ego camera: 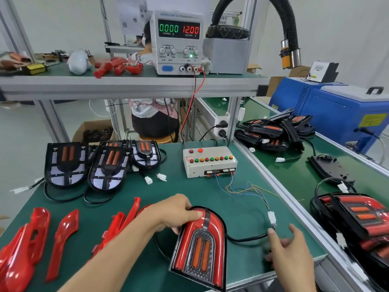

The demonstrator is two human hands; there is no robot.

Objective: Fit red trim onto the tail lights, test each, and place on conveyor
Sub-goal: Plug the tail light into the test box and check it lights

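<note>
Tail light (200,245): bottom centre of frame, on the green counter (189,197), red trim fitted, tilted up at its far end.
Left hand (179,211): curled over the far rounded end of the tail light, gripping it.
Right hand (292,249): lower right, blurred, fingers spread and relaxed, holding nothing; forefinger near the black cable (246,239) from the tail light.
White connector (272,218): just beyond the right hand, on coloured wires.
Loose red trim pieces (65,234): lower left, lying on the counter.
Untrimmed tail lights (105,165): middle left, three black units with cables.
Test box (208,163): centre, white, rows of coloured buttons.
Conveyor (294,171): right side, green belt carrying finished tail lights (362,218).
Power supply (179,41): upper centre, on the shelf (126,81); display reads 0.000 and 12.00.
</note>
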